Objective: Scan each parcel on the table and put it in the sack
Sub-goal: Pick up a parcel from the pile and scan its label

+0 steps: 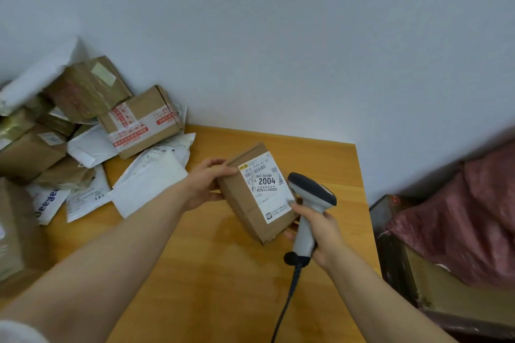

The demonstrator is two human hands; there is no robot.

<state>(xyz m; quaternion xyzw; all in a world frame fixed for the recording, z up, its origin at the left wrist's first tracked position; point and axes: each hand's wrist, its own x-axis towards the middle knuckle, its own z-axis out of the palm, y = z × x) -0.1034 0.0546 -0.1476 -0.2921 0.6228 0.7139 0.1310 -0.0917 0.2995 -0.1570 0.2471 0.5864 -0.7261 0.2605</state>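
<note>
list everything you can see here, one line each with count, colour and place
labelled parcel: one, brown cardboard with white label reading 2004, held over the table
barcode scanner: one, light grey with dark head, right of that parcel
cable: one, black, trailing from the scanner's handle
cardboard parcels: several, brown, piled at the table's left end
mailer bags: several, white, in and beside that pile
table: one, orange-brown wood, centre of view
sack: one, dark red, right of the table
left hand: one, grips the labelled parcel's left edge
right hand: one, grips the scanner's handle, thumb on the label
</note>
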